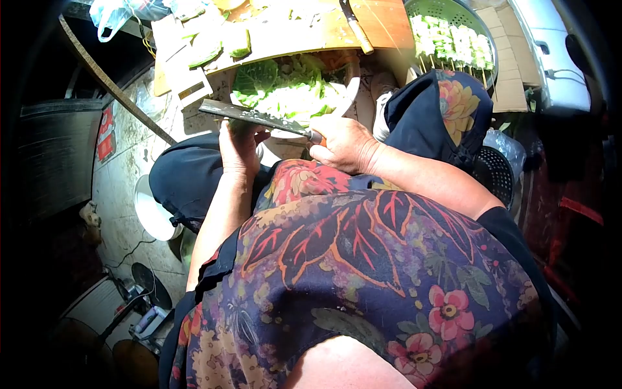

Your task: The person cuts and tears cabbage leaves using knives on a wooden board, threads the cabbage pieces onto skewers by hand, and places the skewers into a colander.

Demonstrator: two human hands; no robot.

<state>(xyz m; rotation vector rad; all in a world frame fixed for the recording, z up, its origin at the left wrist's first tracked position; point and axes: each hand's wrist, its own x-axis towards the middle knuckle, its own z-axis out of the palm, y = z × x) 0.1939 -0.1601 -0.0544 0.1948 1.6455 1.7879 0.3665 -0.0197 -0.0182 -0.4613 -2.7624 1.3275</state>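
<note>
My right hand (343, 144) is closed around the handle of a kitchen knife with a long, broad blade (253, 117). The blade points left, above my lap, with small pale bits stuck to it. Under the blade's far end, my left hand (238, 148) is raised with its fingers curled. A dark greenish thing shows partly at these fingers, but the blade and shadow hide what it is. Just beyond the knife stands a light-coloured basin (353, 84) holding chopped pale-green vegetable pieces (291, 94) and a large green leaf (254, 79).
Beyond the basin, a wooden board (285, 42) carries green vegetable chunks (238, 43) and another knife (358, 35). At upper right, a green colander (421, 9) holds several skewers of green pieces (453, 44), beside cardboard (508, 91). A white bucket (155, 211) stands left of my knee.
</note>
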